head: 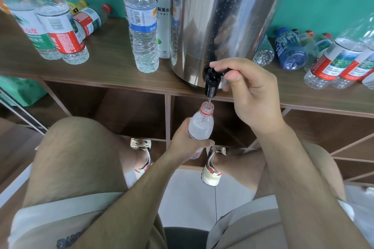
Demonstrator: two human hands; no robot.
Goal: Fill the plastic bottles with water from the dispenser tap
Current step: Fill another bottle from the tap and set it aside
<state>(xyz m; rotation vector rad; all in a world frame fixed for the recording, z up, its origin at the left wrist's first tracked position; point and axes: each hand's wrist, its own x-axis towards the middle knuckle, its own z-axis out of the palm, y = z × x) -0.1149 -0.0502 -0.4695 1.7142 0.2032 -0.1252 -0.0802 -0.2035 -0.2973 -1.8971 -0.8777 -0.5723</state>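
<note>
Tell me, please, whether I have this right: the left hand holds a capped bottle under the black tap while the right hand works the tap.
Not quite: the bottle is uncapped, its mouth open just below the black tap, as the head view shows. The left hand does hold it, and the right hand does work the tap.

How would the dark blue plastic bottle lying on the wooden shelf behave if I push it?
The dark blue plastic bottle lies on its side, so it would probably roll. It seems empty, so likely light and easy to dent. The clear plastic bottle lying beside it may stop it soon.
</note>
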